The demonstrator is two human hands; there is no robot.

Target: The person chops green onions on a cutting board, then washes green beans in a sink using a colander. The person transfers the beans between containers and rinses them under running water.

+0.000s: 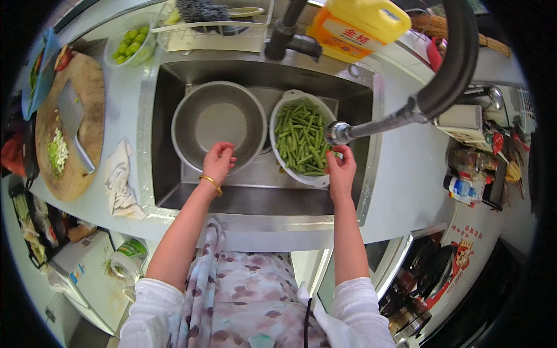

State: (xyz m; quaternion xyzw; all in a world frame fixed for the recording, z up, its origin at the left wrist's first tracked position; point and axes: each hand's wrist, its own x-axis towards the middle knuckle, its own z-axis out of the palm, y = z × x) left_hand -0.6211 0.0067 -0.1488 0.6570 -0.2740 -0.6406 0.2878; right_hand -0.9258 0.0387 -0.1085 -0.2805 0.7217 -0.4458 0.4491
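A round metal basin [219, 115] stands at the left in the stainless steel sink [261, 201]. Over its near rim is my left hand [219, 161], fingers curled; I see nothing in it, though its palm side is partly hidden. Beside the basin, a white colander [292, 174] holds cut green beans [302, 135]. My right hand [341, 167] is at the colander's right edge, thumb and fingers close together with a small green piece at the fingertips; whether it grips that piece is unclear. Just above this hand hangs the faucet's spray head [338, 132].
Left of the sink lie a crumpled cloth [119, 182] and a wooden chopping board [89, 130] with a cleaver [71, 108] and chopped scallions [58, 152]. Behind stand a plastic tub of green fruit [130, 45], a wire rack [209, 43] and a yellow jug [357, 26].
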